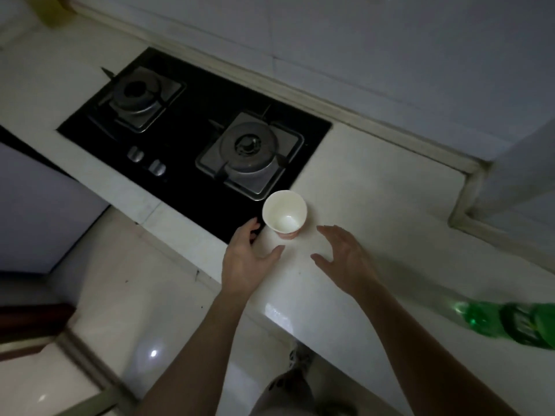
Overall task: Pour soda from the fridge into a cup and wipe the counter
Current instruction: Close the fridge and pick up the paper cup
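An empty white paper cup with a pinkish base stands upright on the pale counter, right at the corner of the black stove. My left hand hovers just left of and below the cup, fingers relaxed and spread, holding nothing. On the other side of the cup, my right hand is equally open, palm facing inward, a little apart from the cup. A green soda bottle lies blurred at the right edge of the counter, away from both hands.
A black two-burner gas stove with two knobs is set into the counter to the left of the cup. A tiled wall runs behind, with a boxed corner at right. The glossy floor lies below the counter's front edge.
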Demonstrator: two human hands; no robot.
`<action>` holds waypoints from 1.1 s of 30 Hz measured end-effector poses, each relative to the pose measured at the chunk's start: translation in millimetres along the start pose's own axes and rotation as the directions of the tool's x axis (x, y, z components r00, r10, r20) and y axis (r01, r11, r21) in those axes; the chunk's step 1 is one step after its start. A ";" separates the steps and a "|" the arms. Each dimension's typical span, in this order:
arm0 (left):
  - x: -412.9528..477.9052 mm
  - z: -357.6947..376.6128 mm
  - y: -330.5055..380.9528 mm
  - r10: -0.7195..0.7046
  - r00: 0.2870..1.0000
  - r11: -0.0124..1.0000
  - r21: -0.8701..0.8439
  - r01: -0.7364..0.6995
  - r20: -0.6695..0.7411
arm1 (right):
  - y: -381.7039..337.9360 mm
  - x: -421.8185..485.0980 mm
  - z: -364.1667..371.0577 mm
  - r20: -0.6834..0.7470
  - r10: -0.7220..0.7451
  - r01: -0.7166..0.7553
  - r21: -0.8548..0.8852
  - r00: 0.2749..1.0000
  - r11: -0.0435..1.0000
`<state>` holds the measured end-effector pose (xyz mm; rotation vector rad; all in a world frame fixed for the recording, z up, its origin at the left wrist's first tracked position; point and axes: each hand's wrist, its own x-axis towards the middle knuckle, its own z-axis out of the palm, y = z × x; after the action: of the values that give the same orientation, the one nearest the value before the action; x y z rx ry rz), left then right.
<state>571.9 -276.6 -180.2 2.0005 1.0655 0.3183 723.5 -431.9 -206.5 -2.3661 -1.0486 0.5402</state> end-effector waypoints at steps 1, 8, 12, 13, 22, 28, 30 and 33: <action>5.5 1.0 -1.5 -0.016 1.000 0.999 -0.029 0.017 0.019 | -2.4 6.0 3.0 0.006 0.014 -0.014 0.015 1.000 1.000; 30.2 11.7 -6.2 -0.011 0.995 0.975 -0.221 0.032 0.098 | -10.3 37.4 23.6 -0.041 0.006 -0.001 0.104 0.999 0.995; 36.7 15.5 -3.6 -0.006 0.997 0.960 -0.279 0.029 0.080 | -16.2 47.7 33.7 -0.264 -0.199 0.204 -0.011 0.944 0.979; 38.4 15.9 -3.0 -0.012 0.997 0.958 -0.284 0.035 0.082 | -19.6 49.2 34.6 -0.308 -0.243 0.242 -0.041 0.920 0.969; 45.4 13.1 0.4 -0.016 0.996 0.961 -0.275 0.040 0.090 | -23.1 51.3 39.3 -0.138 -0.034 0.058 0.175 0.990 0.983; 27.9 9.8 22.9 0.060 0.993 0.949 -0.313 -0.025 0.102 | -25.2 28.5 16.7 -0.181 0.013 0.023 0.193 0.983 0.981; 16.8 11.2 34.7 0.091 0.990 0.943 -0.329 -0.050 0.109 | -22.5 14.9 4.5 -0.223 0.009 0.034 0.186 0.975 0.982; -5.1 15.4 57.2 0.135 0.984 0.930 -0.357 -0.085 0.118 | -17.3 -11.9 -16.0 -0.297 0.009 0.048 0.183 0.955 0.982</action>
<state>609.9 -306.1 -145.4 1.7347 0.7485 0.3913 714.7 -435.3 -181.8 -2.1823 -0.8442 0.2511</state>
